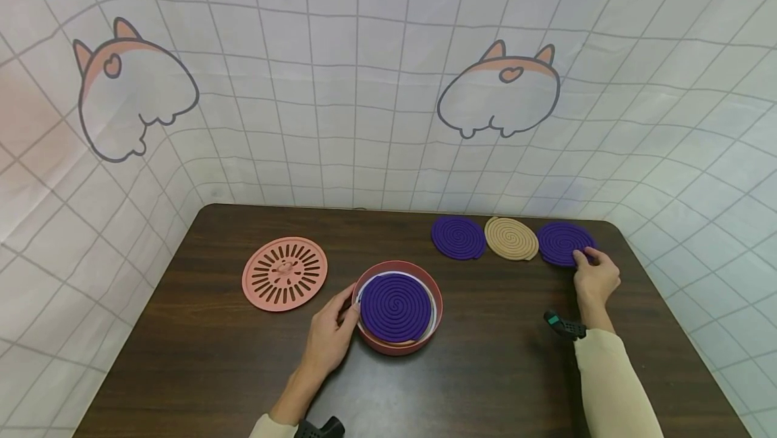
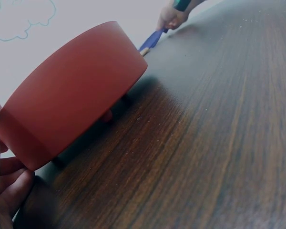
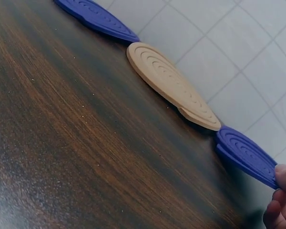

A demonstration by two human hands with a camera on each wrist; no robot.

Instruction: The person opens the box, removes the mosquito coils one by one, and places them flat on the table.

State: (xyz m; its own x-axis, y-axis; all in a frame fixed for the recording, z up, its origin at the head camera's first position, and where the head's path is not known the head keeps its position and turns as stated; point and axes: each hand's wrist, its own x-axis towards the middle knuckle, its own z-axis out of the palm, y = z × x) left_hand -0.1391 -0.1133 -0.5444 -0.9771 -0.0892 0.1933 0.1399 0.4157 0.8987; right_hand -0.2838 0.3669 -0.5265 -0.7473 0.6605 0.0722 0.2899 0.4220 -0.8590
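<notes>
My left hand (image 1: 331,333) grips the left side of a round red mosquito coil holder (image 1: 438,313). In the left wrist view the holder (image 2: 81,86) shows its smooth side wall, with fingertips at its lower edge. A purple mosquito coil (image 1: 396,308) lies flat inside, over a pale layer and a tan edge. My right hand (image 1: 597,283) pinches the near right edge of another purple coil (image 1: 561,239) at the back right. In the right wrist view, thumb and fingers hold the rim of that coil (image 3: 248,155). Beside it lies a tan coil (image 1: 511,238).
Left of the tan coil is a further purple coil (image 1: 458,237). A pink slotted lid (image 1: 284,274) with a small central knob lies left of the holder. All stand on a dark wooden table (image 1: 485,370), with a white gridded sheet (image 1: 376,87) behind and at the sides.
</notes>
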